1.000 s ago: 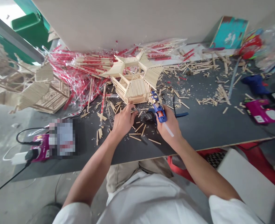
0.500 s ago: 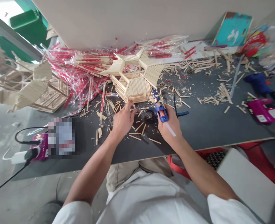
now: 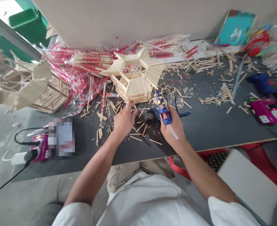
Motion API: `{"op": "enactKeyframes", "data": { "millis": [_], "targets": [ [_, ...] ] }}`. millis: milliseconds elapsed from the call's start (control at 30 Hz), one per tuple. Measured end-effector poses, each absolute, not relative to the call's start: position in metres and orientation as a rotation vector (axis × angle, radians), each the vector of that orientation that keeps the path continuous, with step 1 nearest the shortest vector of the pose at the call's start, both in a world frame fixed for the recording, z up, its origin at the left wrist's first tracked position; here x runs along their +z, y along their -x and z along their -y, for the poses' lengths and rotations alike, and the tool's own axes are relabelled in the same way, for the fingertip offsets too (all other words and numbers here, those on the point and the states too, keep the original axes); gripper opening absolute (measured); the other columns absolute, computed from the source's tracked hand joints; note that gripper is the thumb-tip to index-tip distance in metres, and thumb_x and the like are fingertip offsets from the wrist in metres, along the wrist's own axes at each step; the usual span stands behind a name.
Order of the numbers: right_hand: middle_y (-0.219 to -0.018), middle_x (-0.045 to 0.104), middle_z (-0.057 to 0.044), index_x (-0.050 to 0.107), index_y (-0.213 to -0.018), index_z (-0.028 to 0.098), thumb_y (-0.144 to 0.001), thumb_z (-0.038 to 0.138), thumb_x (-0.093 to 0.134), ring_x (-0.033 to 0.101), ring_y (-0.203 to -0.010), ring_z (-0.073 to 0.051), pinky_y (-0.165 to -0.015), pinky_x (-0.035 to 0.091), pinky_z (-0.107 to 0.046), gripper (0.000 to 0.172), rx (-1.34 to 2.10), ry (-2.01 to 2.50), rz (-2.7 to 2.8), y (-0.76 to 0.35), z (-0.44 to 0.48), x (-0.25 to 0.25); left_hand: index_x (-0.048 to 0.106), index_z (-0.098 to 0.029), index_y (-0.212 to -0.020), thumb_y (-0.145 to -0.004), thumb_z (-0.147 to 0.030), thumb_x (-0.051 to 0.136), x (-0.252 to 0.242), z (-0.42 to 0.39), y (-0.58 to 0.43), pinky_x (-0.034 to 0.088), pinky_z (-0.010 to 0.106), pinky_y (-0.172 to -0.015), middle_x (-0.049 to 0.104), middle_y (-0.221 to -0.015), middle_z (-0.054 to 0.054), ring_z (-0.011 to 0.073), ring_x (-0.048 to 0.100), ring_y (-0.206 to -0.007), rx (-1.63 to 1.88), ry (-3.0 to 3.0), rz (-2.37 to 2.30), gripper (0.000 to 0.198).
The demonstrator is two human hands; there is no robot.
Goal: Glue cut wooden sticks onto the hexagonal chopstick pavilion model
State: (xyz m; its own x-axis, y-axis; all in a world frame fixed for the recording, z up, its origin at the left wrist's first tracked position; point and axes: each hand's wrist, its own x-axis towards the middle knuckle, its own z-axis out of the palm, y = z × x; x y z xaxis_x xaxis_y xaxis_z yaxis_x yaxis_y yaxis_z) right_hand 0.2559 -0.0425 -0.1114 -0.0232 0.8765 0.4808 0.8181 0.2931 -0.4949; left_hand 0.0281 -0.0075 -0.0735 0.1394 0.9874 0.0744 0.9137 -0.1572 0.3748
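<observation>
A lantern-like model built of thin wooden sticks [image 3: 138, 87] stands on the dark table, with slatted panels flaring out around its open top. My left hand [image 3: 124, 121] is at its lower front edge, fingers bent together at the base; whatever they pinch is too small to make out. In my right hand [image 3: 173, 127] is a blue hot glue gun [image 3: 164, 113], a whitish glue stick poking out of its rear. Its nozzle end is close to the model's right front corner. Short cut sticks [image 3: 140, 128] lie between and below my hands.
Plastic-wrapped sticks with red ends [image 3: 86, 62] heap up behind. A second stick model [image 3: 32, 88] is at the left. Purple power strips [image 3: 41, 146] lie left and right [image 3: 265, 111]; another blue glue gun [image 3: 260, 83] rests at the right. Blue-handled pliers [image 3: 184, 114] lie beside my right hand.
My right hand and the glue gun have shifted slightly right and toward me, away from the model's corner. My left hand stays nearly where it was.
</observation>
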Motion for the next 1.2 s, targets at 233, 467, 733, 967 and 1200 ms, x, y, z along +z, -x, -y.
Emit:
{"op": "enactKeyframes", "data": {
  "millis": [233,467,733,967,1200],
  "targets": [
    [-0.105,0.068,-0.012,0.053,-0.126,0.025,-0.098,0.025,0.052,0.068,-0.09,-0.032,-0.077,0.058,-0.045,0.029,0.117,1.508,1.831,-0.254,0.042,-0.108,0.057,-0.025,-0.134,-0.11,-0.04,0.049,-0.075,0.007,-0.029,0.052,0.031,-0.076,0.072,-0.142,0.005,0.0244,0.076,-0.105,0.445,-2.163,-1.867,0.029],
    [-0.105,0.07,-0.011,0.054,-0.13,0.024,-0.096,0.024,0.052,0.069,-0.094,-0.033,-0.081,0.059,-0.044,0.034,0.13,1.523,1.836,-0.252,0.04,-0.104,0.057,-0.025,-0.136,-0.11,-0.04,0.049,-0.072,0.008,-0.03,0.053,0.031,-0.082,0.071,-0.143,0.008,0.0242,0.075,-0.11,0.421,-2.128,-1.874,0.031],
    [-0.107,0.069,-0.012,0.054,-0.127,0.024,-0.097,0.023,0.05,0.068,-0.096,-0.033,-0.084,0.058,-0.045,0.03,0.167,1.534,1.825,-0.248,0.037,-0.098,0.057,-0.025,-0.136,-0.11,-0.039,0.047,-0.069,0.008,-0.033,0.05,0.03,-0.074,0.075,-0.134,0.007,0.0249,0.076,-0.101,0.382,-2.14,-1.915,0.031],
    [-0.105,0.069,-0.012,0.054,-0.123,0.024,-0.094,0.022,0.05,0.068,-0.092,-0.033,-0.081,0.058,-0.046,0.03,0.161,1.575,1.817,-0.248,0.036,-0.099,0.057,-0.025,-0.135,-0.11,-0.04,0.047,-0.067,0.008,-0.034,0.05,0.031,-0.071,0.076,-0.129,0.007,0.026,0.077,-0.098,0.359,-2.146,-1.922,0.031],
    [-0.107,0.07,-0.011,0.056,-0.122,0.024,-0.096,0.026,0.053,0.069,-0.095,-0.032,-0.083,0.058,-0.044,0.026,0.171,1.583,1.77,-0.25,0.042,-0.101,0.057,-0.025,-0.136,-0.111,-0.04,0.046,-0.064,0.008,-0.034,0.052,0.031,-0.075,0.076,-0.131,0.007,0.0252,0.077,-0.101,0.34,-2.125,-1.927,0.031]
  ]
}}
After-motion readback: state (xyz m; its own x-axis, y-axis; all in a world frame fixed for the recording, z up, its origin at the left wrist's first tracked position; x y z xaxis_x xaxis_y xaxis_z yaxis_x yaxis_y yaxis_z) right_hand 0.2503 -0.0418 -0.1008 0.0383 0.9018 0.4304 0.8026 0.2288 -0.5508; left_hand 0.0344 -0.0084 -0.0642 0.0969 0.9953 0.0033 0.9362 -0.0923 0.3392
